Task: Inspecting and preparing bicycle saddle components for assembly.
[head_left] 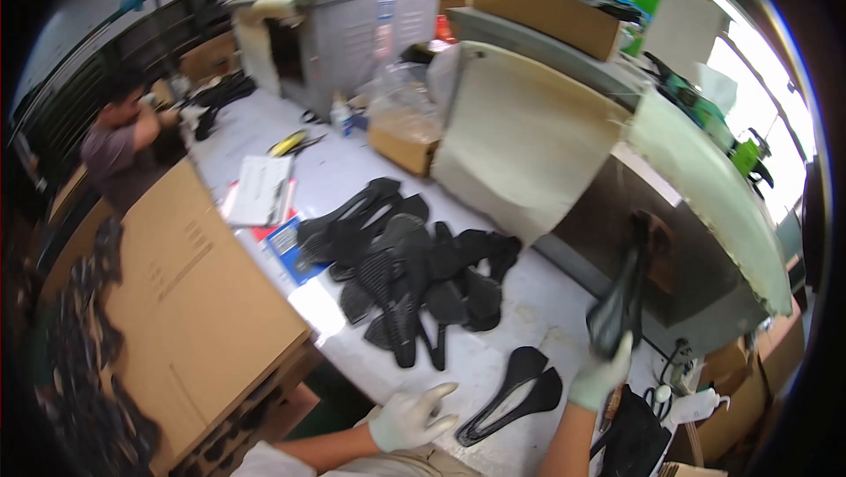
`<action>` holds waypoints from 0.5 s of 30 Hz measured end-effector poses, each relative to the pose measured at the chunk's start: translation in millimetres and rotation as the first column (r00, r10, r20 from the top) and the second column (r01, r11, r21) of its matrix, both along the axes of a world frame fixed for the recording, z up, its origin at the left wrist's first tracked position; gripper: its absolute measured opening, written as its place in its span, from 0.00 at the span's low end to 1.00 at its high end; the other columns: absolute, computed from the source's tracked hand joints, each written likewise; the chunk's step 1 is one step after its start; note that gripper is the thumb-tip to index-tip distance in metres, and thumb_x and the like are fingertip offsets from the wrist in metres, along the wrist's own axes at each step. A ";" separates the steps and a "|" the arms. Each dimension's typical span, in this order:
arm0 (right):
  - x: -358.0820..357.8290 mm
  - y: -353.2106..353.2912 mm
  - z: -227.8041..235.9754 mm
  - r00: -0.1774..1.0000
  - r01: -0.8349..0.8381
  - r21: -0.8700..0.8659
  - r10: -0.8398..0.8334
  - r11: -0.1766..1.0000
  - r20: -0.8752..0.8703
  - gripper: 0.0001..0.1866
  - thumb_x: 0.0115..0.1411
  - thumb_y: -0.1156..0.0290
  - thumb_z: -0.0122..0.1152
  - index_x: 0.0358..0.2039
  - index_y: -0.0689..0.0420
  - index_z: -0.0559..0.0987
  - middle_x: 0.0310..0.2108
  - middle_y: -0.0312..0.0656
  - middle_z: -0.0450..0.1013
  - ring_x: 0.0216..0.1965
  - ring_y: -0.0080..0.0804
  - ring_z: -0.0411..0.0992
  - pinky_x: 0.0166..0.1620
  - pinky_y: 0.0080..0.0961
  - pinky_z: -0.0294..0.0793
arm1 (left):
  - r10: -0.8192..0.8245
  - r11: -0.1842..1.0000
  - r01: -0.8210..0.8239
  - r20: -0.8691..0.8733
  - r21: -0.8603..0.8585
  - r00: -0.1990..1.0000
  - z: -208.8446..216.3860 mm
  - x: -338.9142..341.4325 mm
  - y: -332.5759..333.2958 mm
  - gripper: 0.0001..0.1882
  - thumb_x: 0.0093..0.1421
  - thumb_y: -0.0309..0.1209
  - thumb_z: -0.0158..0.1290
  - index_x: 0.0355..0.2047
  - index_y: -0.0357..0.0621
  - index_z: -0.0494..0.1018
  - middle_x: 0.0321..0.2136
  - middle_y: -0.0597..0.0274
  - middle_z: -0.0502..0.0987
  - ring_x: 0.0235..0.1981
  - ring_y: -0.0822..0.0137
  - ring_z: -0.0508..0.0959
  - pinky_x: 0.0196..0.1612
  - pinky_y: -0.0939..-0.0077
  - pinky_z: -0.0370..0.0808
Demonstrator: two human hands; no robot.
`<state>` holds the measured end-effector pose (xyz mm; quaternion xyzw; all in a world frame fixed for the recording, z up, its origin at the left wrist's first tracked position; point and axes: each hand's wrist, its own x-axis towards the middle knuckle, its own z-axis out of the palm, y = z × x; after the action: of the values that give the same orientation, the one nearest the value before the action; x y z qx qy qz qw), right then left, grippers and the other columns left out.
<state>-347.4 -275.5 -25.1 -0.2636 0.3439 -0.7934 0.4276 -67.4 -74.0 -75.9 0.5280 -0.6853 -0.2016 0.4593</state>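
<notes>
Large brown carton left of table; small open carton behind.

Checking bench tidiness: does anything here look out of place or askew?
The black saddle shells lie in a jumbled, overlapping heap on the grey table, pointing every way; one more lies apart near the front edge.

Both forearms enter from the lower edge of the frame, bare below pale gloves. Left hand, lower centre: gloved, palm turned down, fingers spread and loosely curled, nothing in its grasp. Right hand, lower right: gloved, raised higher than the left, forearm rising steeply, wrist straight, fingers and thumb closed around the lower end of a black part it holds upright.
</notes>
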 end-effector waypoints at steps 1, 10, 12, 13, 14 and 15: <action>-12.6 24.0 -19.8 0.990 0.091 0.021 -0.088 0.996 -0.111 0.24 0.70 0.59 0.64 0.56 0.67 0.79 0.53 0.45 0.80 0.53 0.35 0.78 0.60 0.34 0.74 | 0.002 1.000 -0.001 -0.047 0.009 0.999 2.4 0.8 -0.4 0.30 0.64 0.39 0.64 0.63 0.41 0.70 0.20 0.61 0.78 0.18 0.57 0.80 0.24 0.63 0.77; 62.9 161.4 42.9 0.984 -0.012 0.180 0.044 0.984 -0.174 0.28 0.73 0.68 0.51 0.69 0.67 0.68 0.67 0.55 0.68 0.66 0.48 0.69 0.69 0.42 0.67 | 0.598 0.791 -0.576 0.066 -0.203 0.799 75.2 118.8 158.3 0.20 0.59 0.26 0.63 0.52 0.42 0.78 0.28 0.56 0.80 0.23 0.57 0.80 0.28 0.66 0.77; 72.6 171.5 45.7 0.940 0.065 0.125 -0.019 0.990 -0.341 0.26 0.73 0.68 0.51 0.67 0.69 0.71 0.63 0.57 0.72 0.62 0.48 0.72 0.65 0.42 0.71 | 0.825 0.524 -0.799 0.408 -0.295 0.391 88.3 156.0 232.8 0.21 0.55 0.27 0.63 0.51 0.44 0.79 0.37 0.51 0.80 0.34 0.50 0.81 0.39 0.57 0.79; 74.6 177.5 44.9 0.866 0.123 0.057 -0.079 0.991 -0.493 0.25 0.73 0.67 0.52 0.65 0.69 0.72 0.60 0.57 0.74 0.59 0.48 0.74 0.64 0.42 0.73 | 0.796 0.414 -0.869 0.571 -0.272 0.200 116.2 163.3 265.0 0.28 0.52 0.26 0.63 0.56 0.46 0.76 0.52 0.45 0.76 0.56 0.42 0.76 0.59 0.45 0.72; 1.7 153.0 -40.3 0.267 0.202 -0.092 -0.145 0.975 -0.953 0.23 0.73 0.64 0.53 0.60 0.69 0.75 0.56 0.58 0.75 0.58 0.49 0.74 0.61 0.41 0.75 | 0.683 0.243 -0.952 0.730 -0.186 0.032 135.8 162.7 304.4 0.32 0.51 0.27 0.63 0.60 0.47 0.74 0.58 0.44 0.71 0.63 0.40 0.69 0.64 0.40 0.65; -9.7 146.9 -65.3 0.268 0.200 -0.100 -0.153 0.975 -0.951 0.23 0.73 0.64 0.53 0.60 0.69 0.75 0.56 0.58 0.75 0.58 0.49 0.74 0.61 0.41 0.75 | 0.515 0.078 -0.989 0.854 -0.122 -0.065 142.4 163.1 326.8 0.37 0.49 0.27 0.63 0.63 0.48 0.72 0.64 0.43 0.67 0.70 0.38 0.61 0.70 0.36 0.57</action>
<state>-357.1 -128.6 -90.5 -0.6351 0.5729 -0.5154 0.0533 95.7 252.8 66.5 0.9605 -0.2234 0.1639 -0.0243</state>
